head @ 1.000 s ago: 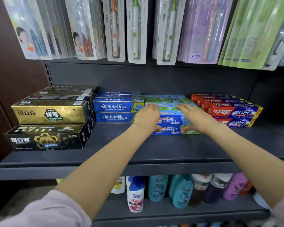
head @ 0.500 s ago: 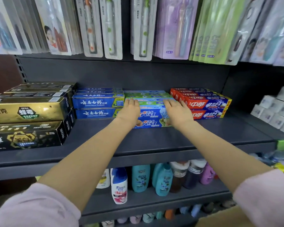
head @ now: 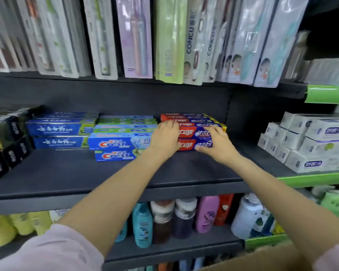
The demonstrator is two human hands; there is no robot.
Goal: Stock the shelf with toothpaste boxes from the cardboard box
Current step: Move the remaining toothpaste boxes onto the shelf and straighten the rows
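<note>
We record a dark grey metal shelf (head: 70, 173) bearing rows of toothpaste boxes. We list hanging toothbrush blister packs (head: 137, 36) above it and plastic bottles (head: 184, 220) on the shelf below. We note white cartons (head: 309, 141) on the green-edged shelf at right. We log a tan cardboard box corner (head: 262, 261) at the bottom right edge. On the dark shelf, left to right: black and gold boxes (head: 6, 137), dark blue boxes (head: 61, 130), blue and green Crest boxes (head: 115, 143), and the red and blue toothpaste boxes (head: 194, 132) stacked 2 high at the right end. Our left hand (head: 164, 137) lies flat against that stack's left end, fingers straight. Our right hand (head: 215, 143) presses its front face, fingers spread.
</note>
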